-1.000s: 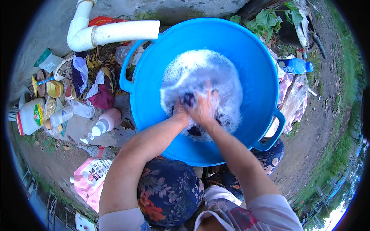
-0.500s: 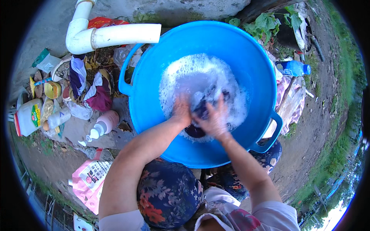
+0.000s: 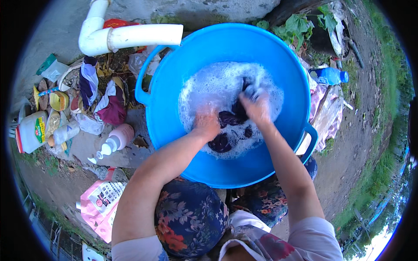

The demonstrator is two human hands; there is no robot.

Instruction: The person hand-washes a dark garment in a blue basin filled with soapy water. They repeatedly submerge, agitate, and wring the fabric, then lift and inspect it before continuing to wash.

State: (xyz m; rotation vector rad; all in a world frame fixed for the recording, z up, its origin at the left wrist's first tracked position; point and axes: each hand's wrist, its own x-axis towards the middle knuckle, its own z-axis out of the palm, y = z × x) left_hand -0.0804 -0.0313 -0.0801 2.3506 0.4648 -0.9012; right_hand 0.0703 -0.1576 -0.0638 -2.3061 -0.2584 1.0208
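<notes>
Dark cloth [image 3: 228, 118] lies sudsy between the near and far rims of the blue tub [image 3: 289, 78], seemingly unrinsed and unwrung. The right hand [image 3: 257, 108] meets it, the left hand [image 3: 207, 123] just beside; blur hides how closed each grip is. A pink bag [image 3: 98, 206] bears dark print; a white jug [image 3: 29, 133], a green-yellow label [image 3: 39, 129].

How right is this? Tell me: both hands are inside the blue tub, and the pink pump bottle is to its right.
The side is wrong: the head view shows the pink pump bottle left of the blue tub. The left hand and right hand are indeed inside it.
</notes>
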